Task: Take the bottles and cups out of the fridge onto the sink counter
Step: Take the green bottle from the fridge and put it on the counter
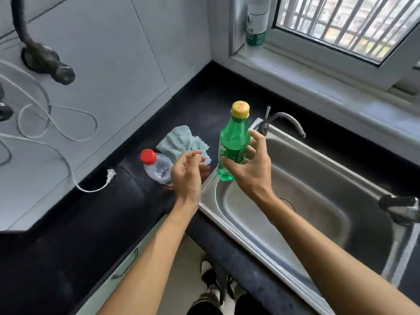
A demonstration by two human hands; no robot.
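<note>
shoes (pixel 213 283): dark and white, on pale floor, bottom centre, blurred
desk (pixel 91 212): black, matte, speckled stone look, L-shaped run along the tiled wall and under the window
sink (pixel 329 169): brushed steel, rounded rectangular basin, flat rim set into the desk
side tap (pixel 400 208): metal with dark handle, at the sink's right rim, partly cut off by the frame edge
left hand (pixel 186 171): over the desk just left of the sink corner, fingers loosely curled, narrow, nothing in them; overlaps the clear bottle's lower side, contact unclear
right hand (pixel 252 171): over the sink's left end, fingers wide and curved round the green bottle, thumb across its front, other fingers behind; cannot tell if they squeeze it
clear bottle (pixel 158 167): see-through ribbed plastic, red screw cap, upright on the desk, just left of the left hand
green bottle (pixel 234 137): translucent green plastic, waisted shape, yellow cap, upright, base at the sink rim's far-left corner; cannot tell if resting or lifted
cloth (pixel 181 142): pale blue-green, soft, crumpled, on the desk behind both bottles
faucet (pixel 284 118): thin curved metal spout, at the sink's far rim
white cable (pixel 110 173): looped along the wall, plug end lying on the desk
wall (pixel 113 64): large smooth pale tiles
spray bottle (pixel 256 23): white and green, cylindrical, on the window sill
window (pixel 347 21): white frame, bars outside
</note>
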